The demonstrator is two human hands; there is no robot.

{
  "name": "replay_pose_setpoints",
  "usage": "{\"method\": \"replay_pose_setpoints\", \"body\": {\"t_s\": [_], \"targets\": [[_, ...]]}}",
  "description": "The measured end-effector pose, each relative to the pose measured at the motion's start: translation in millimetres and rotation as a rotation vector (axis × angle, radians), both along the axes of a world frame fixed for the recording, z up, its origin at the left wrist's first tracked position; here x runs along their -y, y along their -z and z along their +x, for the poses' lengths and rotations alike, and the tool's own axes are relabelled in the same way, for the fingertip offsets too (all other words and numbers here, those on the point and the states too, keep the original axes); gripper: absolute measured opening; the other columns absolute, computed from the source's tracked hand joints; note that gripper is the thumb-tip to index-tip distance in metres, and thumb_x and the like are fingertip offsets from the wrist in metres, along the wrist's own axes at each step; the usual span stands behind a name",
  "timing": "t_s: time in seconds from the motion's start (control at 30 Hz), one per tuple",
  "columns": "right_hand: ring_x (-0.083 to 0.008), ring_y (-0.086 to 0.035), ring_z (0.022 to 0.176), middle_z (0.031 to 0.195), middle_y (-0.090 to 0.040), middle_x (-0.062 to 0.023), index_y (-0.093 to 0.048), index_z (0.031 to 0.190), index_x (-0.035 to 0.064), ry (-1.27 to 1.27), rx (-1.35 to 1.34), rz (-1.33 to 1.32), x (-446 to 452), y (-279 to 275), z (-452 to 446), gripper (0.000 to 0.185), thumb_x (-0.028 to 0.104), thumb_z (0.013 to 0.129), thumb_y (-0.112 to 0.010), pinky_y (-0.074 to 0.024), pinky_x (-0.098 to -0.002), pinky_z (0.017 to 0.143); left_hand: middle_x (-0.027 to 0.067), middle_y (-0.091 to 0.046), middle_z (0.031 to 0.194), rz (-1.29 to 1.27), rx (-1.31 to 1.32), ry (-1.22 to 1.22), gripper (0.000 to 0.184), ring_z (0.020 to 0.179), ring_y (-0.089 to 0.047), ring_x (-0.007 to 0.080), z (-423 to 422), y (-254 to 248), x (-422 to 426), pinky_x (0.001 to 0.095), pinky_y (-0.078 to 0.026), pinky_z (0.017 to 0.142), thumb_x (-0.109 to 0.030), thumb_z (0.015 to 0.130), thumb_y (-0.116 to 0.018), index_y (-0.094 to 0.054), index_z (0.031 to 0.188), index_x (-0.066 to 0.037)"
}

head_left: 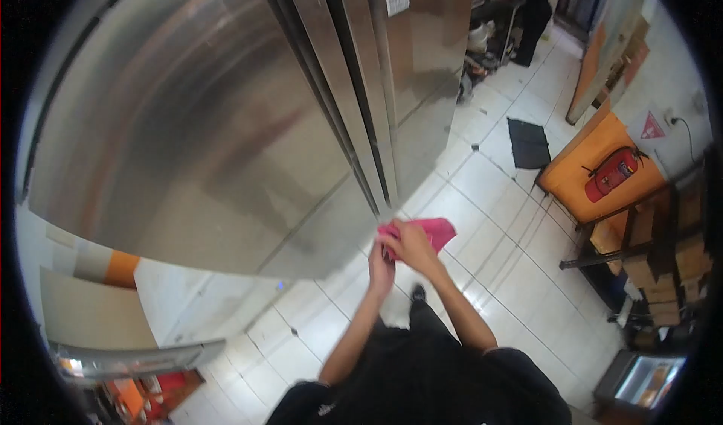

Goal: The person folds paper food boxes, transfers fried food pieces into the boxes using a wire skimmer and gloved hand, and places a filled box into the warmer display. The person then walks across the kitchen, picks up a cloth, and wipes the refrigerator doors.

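Observation:
A bright pink cloth is bunched in my right hand, with a loose end sticking out to the right. Just below and to the left, my left hand is closed and pressed up against the right one. A small dark bit shows between the two hands, too blurred to name. Both hands are in front of the tall stainless steel cabinet, near the lower end of its vertical door edges as seen here.
White floor tiles surround my feet. A black mat lies ahead on the right. A red fire extinguisher hangs on an orange panel, above a dark rack with cardboard boxes. A person in dark clothes stands at the far counter.

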State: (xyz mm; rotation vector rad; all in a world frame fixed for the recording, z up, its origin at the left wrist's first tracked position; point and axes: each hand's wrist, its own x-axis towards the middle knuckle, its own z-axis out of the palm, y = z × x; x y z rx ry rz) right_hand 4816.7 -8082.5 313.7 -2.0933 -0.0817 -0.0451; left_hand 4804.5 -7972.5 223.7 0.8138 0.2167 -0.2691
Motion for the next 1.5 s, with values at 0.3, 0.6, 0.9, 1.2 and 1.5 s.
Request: {"method": "replay_pose_setpoints", "body": {"t_s": [0.3, 0.6, 0.9, 1.2, 1.5], "targets": [[-0.0120, -0.057, 0.075, 0.085, -0.064, -0.0067, -0.059, 0.110, -0.0048, -0.193, -0.219, 0.446, 104, -19, 65, 0.025, 0.007, 0.091, -0.047, -0.0475, -0.0266, 0.070, 0.0049, -0.057, 0.108, 0.275, 0.155, 0.186, 0.031, 0.095, -0.055, 0.0132, 69, -30, 51, 0.0284, -0.045, 0.083, -0.016, 0.097, -0.036, -0.047, 0.122, -0.004], [-0.0236, -0.065, 0.068, 0.077, -0.066, -0.0185, -0.064, 0.099, -0.0038, 0.045, -0.025, -0.060, 119, -36, 159, 0.023, 0.008, 0.087, -0.049, -0.0486, -0.0331, 0.062, 0.0062, -0.058, 0.094, 0.504, 0.313, -0.250, 0.009, 0.089, -0.058, 0.0125, 135, -3, 82, 0.0241, -0.048, 0.077, -0.008, 0.092, -0.055, -0.054, 0.093, 0.001], [-0.0131, -0.061, 0.072, 0.085, -0.062, -0.0070, -0.054, 0.100, 0.0025, 0.097, -0.327, 0.886, 93, -25, 196, 0.012, 0.010, 0.095, -0.047, -0.0515, -0.0266, 0.063, 0.0057, -0.054, 0.109, -0.613, -0.475, -0.346, 0.025, 0.096, -0.056, 0.0160, 170, 5, 110, 0.0305, -0.047, 0.087, -0.027, 0.099, -0.042, -0.047, 0.115, -0.008], [-0.0075, -0.056, 0.082, 0.090, -0.061, -0.0040, -0.053, 0.101, 0.0022, -0.199, -0.346, 0.932, 116, -45, 225, 0.010, 0.008, 0.094, -0.050, -0.0479, -0.0233, 0.070, 0.0060, -0.055, 0.116, 0.025, 0.092, -0.670, 0.036, 0.108, -0.053, 0.0170, 199, -66, 117, 0.0328, -0.042, 0.095, -0.026, 0.094, -0.050, -0.046, 0.122, -0.004], [-0.0102, -0.059, 0.078, 0.085, -0.063, -0.0047, -0.054, 0.098, 0.0001, -0.491, -0.170, 0.619, 135, -28, 235, 0.010, 0.004, 0.089, -0.054, -0.0476, -0.0239, 0.069, 0.0066, -0.058, 0.109, -0.075, 0.009, -0.535, 0.032, 0.102, -0.056, 0.0184, 200, -52, 163, 0.0331, -0.044, 0.091, -0.030, 0.092, -0.052, -0.051, 0.115, -0.008]]}}
